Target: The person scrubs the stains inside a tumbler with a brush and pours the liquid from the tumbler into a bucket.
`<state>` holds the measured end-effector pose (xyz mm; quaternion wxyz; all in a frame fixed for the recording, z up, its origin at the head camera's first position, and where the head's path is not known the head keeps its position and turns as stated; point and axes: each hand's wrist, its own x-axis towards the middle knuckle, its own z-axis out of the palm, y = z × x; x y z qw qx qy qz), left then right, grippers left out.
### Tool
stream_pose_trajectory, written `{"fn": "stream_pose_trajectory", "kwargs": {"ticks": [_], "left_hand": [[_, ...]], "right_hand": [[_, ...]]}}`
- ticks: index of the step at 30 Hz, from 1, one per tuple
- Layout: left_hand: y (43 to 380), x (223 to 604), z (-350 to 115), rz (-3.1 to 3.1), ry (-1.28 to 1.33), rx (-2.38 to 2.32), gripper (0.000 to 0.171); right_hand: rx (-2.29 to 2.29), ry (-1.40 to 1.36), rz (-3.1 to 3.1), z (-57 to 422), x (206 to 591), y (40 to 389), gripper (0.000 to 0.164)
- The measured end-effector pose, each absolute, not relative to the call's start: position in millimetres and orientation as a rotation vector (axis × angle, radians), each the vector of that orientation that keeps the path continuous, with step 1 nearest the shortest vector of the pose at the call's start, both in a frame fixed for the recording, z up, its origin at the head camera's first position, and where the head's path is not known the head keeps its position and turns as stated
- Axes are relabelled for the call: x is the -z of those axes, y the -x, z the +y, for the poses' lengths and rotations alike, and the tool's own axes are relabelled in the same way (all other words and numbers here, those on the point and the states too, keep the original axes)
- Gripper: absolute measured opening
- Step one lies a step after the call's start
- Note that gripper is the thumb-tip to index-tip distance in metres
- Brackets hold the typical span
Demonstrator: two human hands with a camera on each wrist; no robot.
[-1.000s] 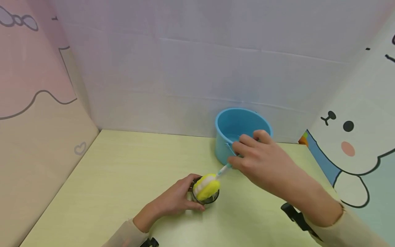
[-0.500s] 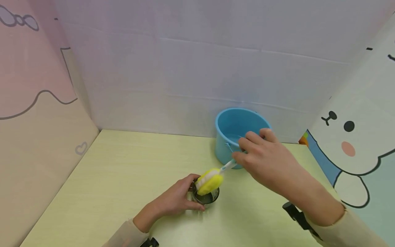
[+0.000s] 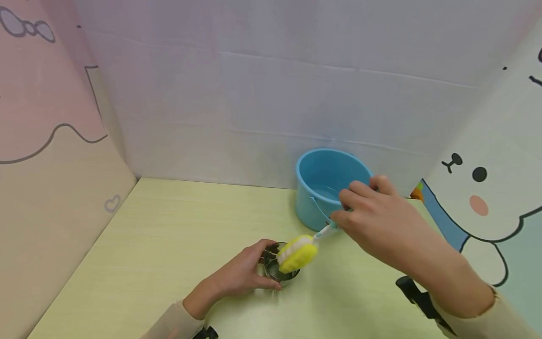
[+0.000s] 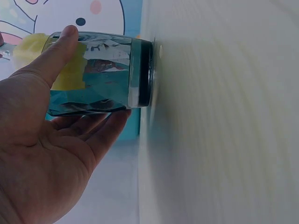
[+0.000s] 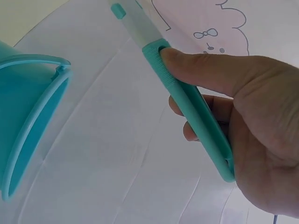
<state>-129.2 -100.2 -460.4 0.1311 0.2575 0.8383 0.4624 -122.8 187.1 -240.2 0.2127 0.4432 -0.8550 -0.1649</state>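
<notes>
A clear dark-tinted glass cup (image 4: 107,74) stands upright on the table, its thick base against the tabletop. My left hand (image 3: 239,270) holds it from the left, thumb on one side and fingers on the other. In my right hand (image 3: 377,221) is a bottle brush, its teal handle (image 5: 191,107) gripped between thumb and curled fingers. The yellow and white sponge head (image 3: 298,254) slants over the cup's right rim in the head view. Through the glass in the left wrist view, yellow sponge (image 4: 70,70) shows near the cup's mouth; how deep it sits I cannot tell exactly.
A blue bucket (image 3: 306,202) with a thin handle stands at the back right of the pale yellow table (image 3: 182,212), behind my right hand. A white sheet (image 3: 211,117) hangs behind, and printed panels (image 3: 499,188) flank both sides.
The right hand has moved right, drawing the brush head up and toward the cup's right rim. More of the cup's inside shows. The left hand and cup stay in place.
</notes>
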Motion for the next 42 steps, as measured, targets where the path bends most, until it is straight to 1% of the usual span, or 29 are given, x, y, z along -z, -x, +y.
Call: {"fn": "stream_pose_trajectory", "kwargs": {"ticks": [6,9,19,25,31,42], "left_hand": [[129,460,-100,2.431,-0.752,-1.345,0.09],[130,461,-100,2.437,-0.753,-1.336,0.091],[131,464,-100,2.431,-0.769,-1.348,0.09],[132,464,-100,2.405,-0.752,-1.364,0.089],[131,465,-100,2.419,-0.745,-1.366,0.089],[132,473,-101,2.447,-0.778,-1.374,0.084]], "right_hand": [[0.444,-1.251,-2.394,188,236,119,0.023],[0.436,-1.268,-2.391,188,235,118,0.021],[0.393,-1.317,-2.312,178,242,121,0.024],[0.383,-1.321,-2.284,173,247,125,0.023],[0.394,-1.297,-2.285,170,253,131,0.026],[0.387,-1.226,-2.299,173,260,139,0.025]]}}
